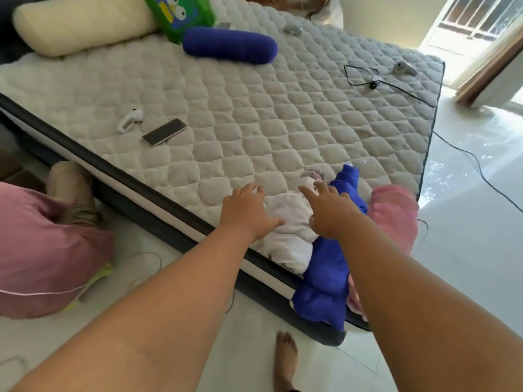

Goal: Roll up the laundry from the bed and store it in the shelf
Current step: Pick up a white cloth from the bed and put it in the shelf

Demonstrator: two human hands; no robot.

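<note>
The laundry lies bunched at the lower right corner of the mattress point(254, 114), in the lower middle of the frame: a white garment point(288, 222) on the left, a blue garment point(325, 284) draped over the mattress edge beside it, and a pink garment point(393, 210) furthest right. A small grey piece point(312, 174) sits just above the white one.

Both hands reach into this pile from the bottom of the frame. The left hand point(244, 213) lies flat, fingers spread and loose, its thumb resting on the white garment's left edge; it grasps nothing. The right hand point(331, 210) hovers over or lightly touches the seam between white and blue, fingers extended and unclenched. The spread, palm-down pose suggests the person is about to flatten or gather the white garment before rolling it.

Away from the pile, a phone point(164, 132) and an earbud case point(129, 120) lie at the centre left, a blue bolster point(229, 45) and cream pillow point(82, 26) at the top, and a black cable point(365, 77) at the upper right, all clear of the working area. No shelf is visible.
</note>
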